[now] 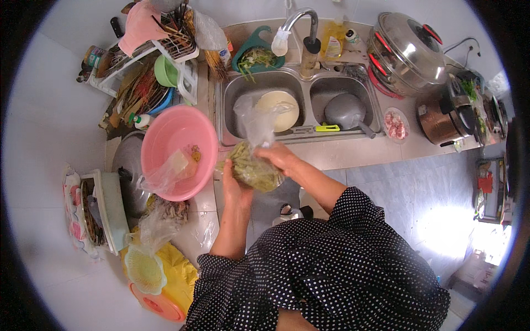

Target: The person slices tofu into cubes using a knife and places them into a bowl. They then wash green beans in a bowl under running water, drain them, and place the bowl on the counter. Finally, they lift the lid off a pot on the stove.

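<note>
Between my hands is a clear plastic bag [257, 120] filled with green vegetable pieces [252, 167], which look like cut beans. My left hand [236, 182] supports the filled part from the left and below. On the other side, my right hand [277, 157] grips the bag around its neck, and the loose top stands up over the left sink basin [232, 99]. A cream-coloured round bowl [285, 109] sits in that basin, partly hidden by the plastic. Left of my hands, a pink plastic basin [179, 118] holds another clear bag and small brownish pieces.
A knife with a lime-green handle [327, 128] lies across the sink divider. A grey pan [345, 111] occupies the right basin, under the faucet [302, 16] side. Meat on a plate [395, 125], a steamer pot [408, 53] and a brown cooker [441, 116] stand to the right.
</note>
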